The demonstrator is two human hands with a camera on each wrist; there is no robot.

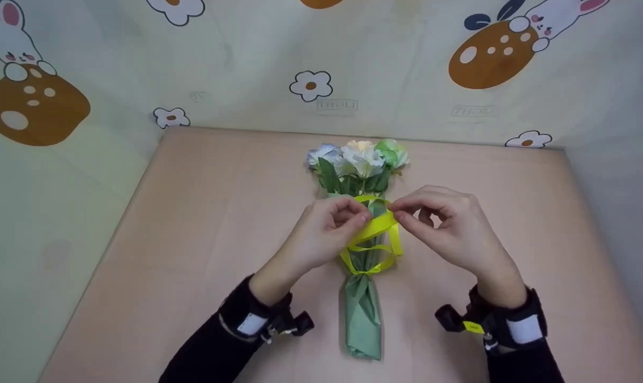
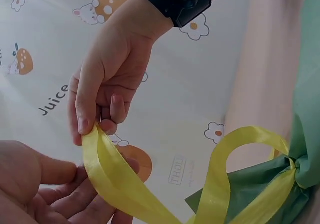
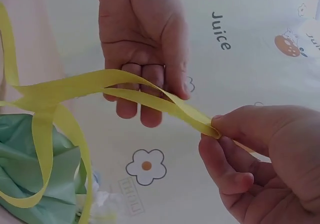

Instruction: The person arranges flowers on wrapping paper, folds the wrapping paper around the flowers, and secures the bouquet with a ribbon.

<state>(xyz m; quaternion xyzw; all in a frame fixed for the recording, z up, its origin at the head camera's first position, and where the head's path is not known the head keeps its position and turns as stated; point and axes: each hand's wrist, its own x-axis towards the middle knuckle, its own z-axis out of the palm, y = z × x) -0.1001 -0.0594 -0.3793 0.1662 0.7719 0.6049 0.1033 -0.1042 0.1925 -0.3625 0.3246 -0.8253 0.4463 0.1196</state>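
A bouquet of artificial-looking flowers (image 1: pixel 362 159) in green wrapping (image 1: pixel 362 319) lies on the table, its blooms at the far end. A yellow ribbon (image 1: pixel 377 227) is tied round the wrapping's narrow part, with loose loops above it. My right hand (image 1: pixel 449 229) pinches a folded bend of the ribbon (image 3: pixel 200 121) between thumb and forefinger. Nearer the knot, my left hand (image 1: pixel 326 231) has its thumb and curled fingers at the ribbon. In the right wrist view, the ribbon crosses in front of that left hand's fingers (image 3: pixel 150 115), thumb tip right at its edge.
The pinkish table (image 1: pixel 220 213) extends on both sides of the bouquet. Behind and to the left hangs a pale cloth (image 1: pixel 236 69) printed with rabbits, flowers and orange fruit. Both wrists wear black straps with small cameras (image 1: pixel 302 323).
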